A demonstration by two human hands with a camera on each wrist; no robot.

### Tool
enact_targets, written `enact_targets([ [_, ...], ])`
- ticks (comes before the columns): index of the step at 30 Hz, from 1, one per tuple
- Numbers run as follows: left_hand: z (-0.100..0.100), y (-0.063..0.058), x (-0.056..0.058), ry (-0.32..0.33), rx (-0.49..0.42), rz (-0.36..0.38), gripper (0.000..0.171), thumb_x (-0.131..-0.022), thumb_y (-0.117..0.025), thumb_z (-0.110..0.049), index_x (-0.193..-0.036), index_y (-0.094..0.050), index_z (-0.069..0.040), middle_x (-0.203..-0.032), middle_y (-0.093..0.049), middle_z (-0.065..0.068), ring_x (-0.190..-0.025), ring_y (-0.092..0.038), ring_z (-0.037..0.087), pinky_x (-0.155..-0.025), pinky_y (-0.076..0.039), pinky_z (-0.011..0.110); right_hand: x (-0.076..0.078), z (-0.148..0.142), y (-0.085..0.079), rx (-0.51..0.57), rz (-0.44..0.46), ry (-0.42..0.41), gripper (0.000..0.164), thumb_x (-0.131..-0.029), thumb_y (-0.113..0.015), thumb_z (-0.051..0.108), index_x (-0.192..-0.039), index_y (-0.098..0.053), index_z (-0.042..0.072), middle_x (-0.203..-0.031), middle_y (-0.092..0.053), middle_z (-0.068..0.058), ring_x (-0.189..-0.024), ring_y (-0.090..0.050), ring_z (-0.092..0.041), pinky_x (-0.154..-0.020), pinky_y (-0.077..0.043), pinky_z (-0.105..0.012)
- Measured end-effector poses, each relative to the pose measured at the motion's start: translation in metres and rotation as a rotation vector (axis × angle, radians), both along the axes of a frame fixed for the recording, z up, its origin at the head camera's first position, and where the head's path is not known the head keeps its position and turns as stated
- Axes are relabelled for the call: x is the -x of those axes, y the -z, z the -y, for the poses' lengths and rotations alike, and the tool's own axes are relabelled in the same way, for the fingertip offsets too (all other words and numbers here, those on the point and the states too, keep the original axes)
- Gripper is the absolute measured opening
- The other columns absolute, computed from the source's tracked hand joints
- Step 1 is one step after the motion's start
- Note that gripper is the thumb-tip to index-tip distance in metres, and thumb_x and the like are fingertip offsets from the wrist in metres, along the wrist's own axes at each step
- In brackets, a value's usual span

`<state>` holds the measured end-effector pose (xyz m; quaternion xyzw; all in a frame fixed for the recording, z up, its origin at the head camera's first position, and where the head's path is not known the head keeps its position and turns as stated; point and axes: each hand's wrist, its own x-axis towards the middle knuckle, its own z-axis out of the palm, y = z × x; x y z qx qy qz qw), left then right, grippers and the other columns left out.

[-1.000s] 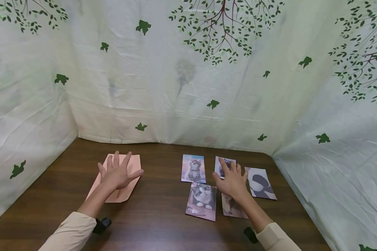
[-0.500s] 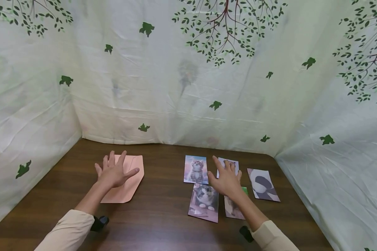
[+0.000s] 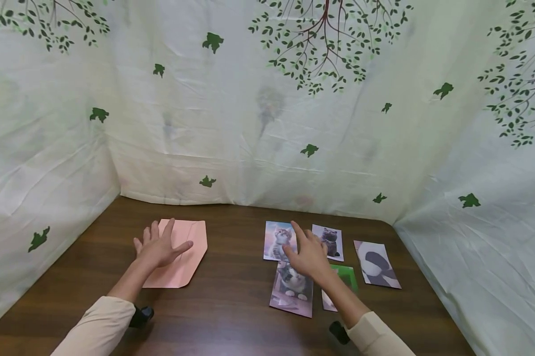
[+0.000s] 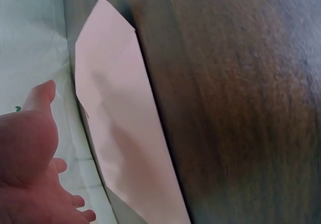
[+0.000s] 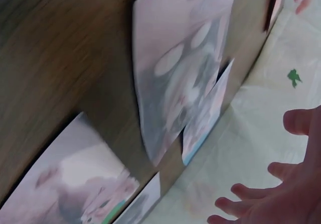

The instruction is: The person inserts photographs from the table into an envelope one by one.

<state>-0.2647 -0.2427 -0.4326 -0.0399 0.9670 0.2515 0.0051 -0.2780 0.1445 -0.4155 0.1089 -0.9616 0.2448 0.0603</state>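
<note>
Fingers spread, my left hand [image 3: 159, 249] is over the left part of a pink envelope [image 3: 192, 252]; in the left wrist view a gap shows between hand and envelope. My right hand [image 3: 309, 254], also with fingers spread and holding nothing, hovers among several picture cards. Its thumb and index finger overlap the blue-and-pink kitten card [image 3: 274, 240]. Below that lies a grey-and-white kitten card [image 3: 289, 296], large in the right wrist view. A dark cat card [image 3: 332, 242] is behind the hand. The forearm partly hides a card with a green top [image 3: 347, 274].
Farther right lies a card with a dark rounded shape [image 3: 376, 264]. Everything rests on a brown wooden table [image 3: 223, 306]. A pale curtain [image 3: 232, 123] with leaf prints encloses the table's back and sides. Dark wrist devices are worn on both arms.
My right hand has moved left, from over the dark cat card toward the blue-and-pink kitten card, uncovering the dark cat and the green card top. My left hand has shifted slightly left over the envelope.
</note>
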Motion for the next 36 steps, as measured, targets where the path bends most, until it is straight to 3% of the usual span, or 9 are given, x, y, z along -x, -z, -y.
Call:
enact_targets([
  [5,0.004,0.005,0.004,-0.015,-0.003,0.045,0.101,-0.093,-0.061,-0.056,-0.159,-0.012,0.002,-0.156,0.004,0.045,-0.144,0.003,0.066,-0.109,0.003,0.081,0.001,0.013,0.002,0.1,0.023,-0.031,0.071,-0.096,-0.06,0.042,-0.16,-0.033,0.028,-0.154,-0.046,-0.022,-0.144,-0.04,-0.044,-0.11,-0.024,-0.074],
  [11,0.002,0.006,0.005,-0.017,-0.028,0.074,0.099,-0.094,-0.062,-0.052,-0.159,-0.011,0.003,-0.155,0.006,0.047,-0.143,0.004,0.067,-0.11,0.002,0.08,0.007,0.026,0.005,0.193,0.036,-0.063,0.067,-0.096,-0.059,0.044,-0.157,-0.039,0.026,-0.153,-0.052,-0.013,-0.139,-0.049,-0.04,-0.108,-0.04,-0.064],
  [19,0.005,0.012,0.007,-0.025,-0.052,0.074,0.097,-0.095,-0.062,-0.048,-0.158,-0.011,0.006,-0.155,0.006,0.048,-0.143,0.005,0.067,-0.11,0.003,0.079,0.008,0.041,0.0,0.365,0.132,-0.066,0.06,-0.096,-0.061,0.043,-0.152,-0.048,0.026,-0.139,-0.061,-0.024,-0.128,-0.059,-0.04,-0.096,-0.05,-0.059],
  [23,0.008,0.014,0.007,-0.025,-0.054,0.074,0.096,-0.095,-0.062,-0.047,-0.158,-0.013,0.006,-0.154,0.005,0.048,-0.143,0.005,0.067,-0.11,0.002,0.079,0.008,0.046,0.0,0.424,0.178,-0.043,0.057,-0.096,-0.062,0.043,-0.149,-0.051,0.024,-0.135,-0.064,-0.023,-0.123,-0.063,-0.038,-0.094,-0.053,-0.056],
  [30,0.011,0.015,0.004,-0.019,-0.059,0.075,0.094,-0.095,-0.061,-0.047,-0.157,-0.016,0.008,-0.153,0.001,0.05,-0.143,0.002,0.067,-0.11,-0.001,0.079,0.012,0.055,0.007,0.502,0.233,-0.049,0.054,-0.098,-0.062,0.04,-0.146,-0.056,0.016,-0.151,-0.051,-0.018,-0.13,-0.06,-0.037,-0.098,-0.051,-0.054],
  [33,0.012,0.017,0.005,-0.014,-0.062,0.077,0.094,-0.095,-0.062,-0.047,-0.156,-0.016,0.008,-0.152,-0.002,0.05,-0.142,-0.001,0.067,-0.109,-0.002,0.079,0.012,0.059,0.01,0.533,0.269,-0.059,0.055,-0.098,-0.061,0.04,-0.146,-0.055,0.014,-0.145,-0.057,-0.02,-0.124,-0.062,-0.037,-0.093,-0.053,-0.05],
  [36,0.013,0.018,0.005,-0.011,-0.059,0.076,0.094,-0.095,-0.062,-0.047,-0.156,-0.018,0.009,-0.15,-0.006,0.05,-0.14,-0.004,0.067,-0.109,-0.003,0.079,0.013,0.064,0.012,0.591,0.318,-0.073,0.056,-0.099,-0.061,0.038,-0.147,-0.053,0.011,-0.134,-0.063,-0.021,-0.109,-0.067,-0.034,-0.083,-0.055,-0.042],
])
